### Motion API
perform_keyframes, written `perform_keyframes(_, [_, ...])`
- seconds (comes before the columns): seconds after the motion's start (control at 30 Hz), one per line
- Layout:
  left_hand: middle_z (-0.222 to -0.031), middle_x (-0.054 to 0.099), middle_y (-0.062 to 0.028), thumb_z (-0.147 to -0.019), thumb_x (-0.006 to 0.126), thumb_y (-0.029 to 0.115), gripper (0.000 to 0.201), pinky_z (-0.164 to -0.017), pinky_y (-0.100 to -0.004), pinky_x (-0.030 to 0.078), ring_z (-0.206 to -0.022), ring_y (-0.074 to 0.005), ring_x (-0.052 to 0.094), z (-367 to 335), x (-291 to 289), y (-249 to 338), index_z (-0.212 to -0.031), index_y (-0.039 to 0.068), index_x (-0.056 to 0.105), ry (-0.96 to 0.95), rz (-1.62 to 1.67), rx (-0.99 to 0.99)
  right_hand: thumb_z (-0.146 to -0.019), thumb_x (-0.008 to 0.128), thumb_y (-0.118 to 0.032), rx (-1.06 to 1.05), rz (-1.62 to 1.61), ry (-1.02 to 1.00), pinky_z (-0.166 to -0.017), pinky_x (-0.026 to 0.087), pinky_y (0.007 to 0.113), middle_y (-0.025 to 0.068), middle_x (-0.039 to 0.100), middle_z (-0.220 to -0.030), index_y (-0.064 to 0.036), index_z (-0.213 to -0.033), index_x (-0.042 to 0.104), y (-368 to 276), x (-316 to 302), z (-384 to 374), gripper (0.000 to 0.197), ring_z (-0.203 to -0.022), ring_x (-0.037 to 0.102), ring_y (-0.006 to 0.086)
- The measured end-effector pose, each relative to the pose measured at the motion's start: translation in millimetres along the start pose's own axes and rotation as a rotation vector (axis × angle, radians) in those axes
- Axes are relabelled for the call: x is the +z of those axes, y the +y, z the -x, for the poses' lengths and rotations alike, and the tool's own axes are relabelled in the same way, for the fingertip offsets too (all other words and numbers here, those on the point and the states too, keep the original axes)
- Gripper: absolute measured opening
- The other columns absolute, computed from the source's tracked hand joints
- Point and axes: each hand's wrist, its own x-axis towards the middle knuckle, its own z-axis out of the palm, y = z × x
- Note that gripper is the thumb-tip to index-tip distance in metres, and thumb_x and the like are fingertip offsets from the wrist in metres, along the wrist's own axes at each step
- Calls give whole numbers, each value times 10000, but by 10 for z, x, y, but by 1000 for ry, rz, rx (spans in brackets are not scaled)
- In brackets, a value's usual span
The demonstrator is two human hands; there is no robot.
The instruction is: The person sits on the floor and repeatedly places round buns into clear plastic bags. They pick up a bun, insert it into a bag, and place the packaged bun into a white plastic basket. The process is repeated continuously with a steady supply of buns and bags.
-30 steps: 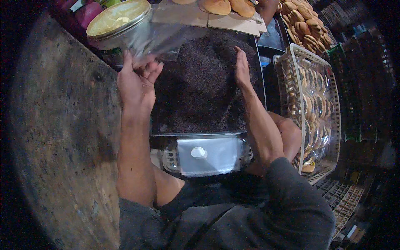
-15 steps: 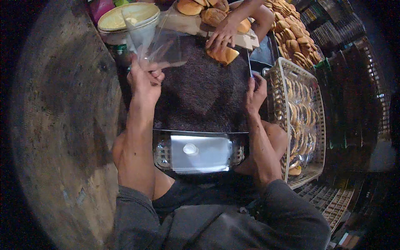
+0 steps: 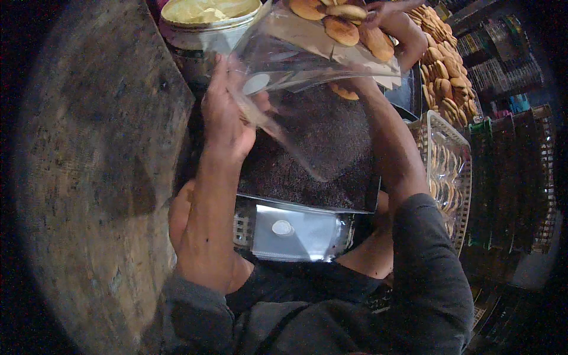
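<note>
My left hand (image 3: 228, 115) is closed on a clear plastic bag (image 3: 284, 124), which spreads out to the right in front of it. Beneath lies a shallow tray of dark grainy topping (image 3: 331, 148). My right forearm stretches across the tray's right side, and my right hand (image 3: 358, 80) is at the far edge, beside a piece of bread roll (image 3: 343, 91) lying on the topping. The bag's film and blur hide the right hand's fingers. Several bread rolls (image 3: 341, 31) rest on a board (image 3: 302, 34) beyond the tray.
Another person's hand (image 3: 384, 13) is at the rolls. A bucket of pale yellow cream (image 3: 177, 28) stands far left. On the right are piled breads (image 3: 447, 71) and a crate (image 3: 467, 183) of bagged ones. Plastic bags (image 3: 296, 245) with a white disc lie below the tray.
My left hand has brought the bag over the tray, where it now spreads wider. My right hand has left the tray's right edge and reached forward to the bread piece. The other person's hand has withdrawn.
</note>
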Motion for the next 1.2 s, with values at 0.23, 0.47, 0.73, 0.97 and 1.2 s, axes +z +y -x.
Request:
perform_keyframes(0.23, [-933,619,-66,-904,508,506,410,-593,-311,507,-752,-191,617,-63,-195,-70,-1065,129,534,-103,81,-12,-816,641,-394,45,-475,847,-835,465,455,202,577,-1051,-46,-992,600,-225,582,757,391,-962,568,355])
perform_keyframes(0.47, [-1222,529,-199,-902,342,644,756,-900,-433,489,-991,-333,613,-126,-65,-143,-1266,-12,435,-80,-126,300,-761,723,-410,339,-730,638,-798,470,396,227,630,-987,42,-1022,607,203,754,1079,535,-925,605,347])
perform_keyframes(0.73, [-1236,534,-215,-969,253,544,715,-926,-461,464,-1049,-377,586,-463,-262,-165,-1238,-85,463,42,-479,549,-838,669,-218,183,-1362,457,-786,491,275,172,640,-1006,53,-1244,451,226,-322,2431,534,-884,622,166])
perform_keyframes(0.97, [-1235,543,-185,-935,268,615,731,-872,-418,509,-1081,-301,570,-168,-103,-595,-1326,18,425,10,-663,434,-842,654,-171,65,-1456,472,-789,502,276,171,650,-973,42,-1279,424,-20,-679,2750,537,-876,636,182])
perform_keyframes(1.2, [-1160,534,-232,-922,336,606,745,-793,-396,547,-989,-295,595,422,113,-1002,-1396,34,288,-368,-388,79,-845,682,-228,80,-1265,567,-752,511,279,169,628,-1026,55,-1260,420,-537,-523,2408,567,-873,631,179])
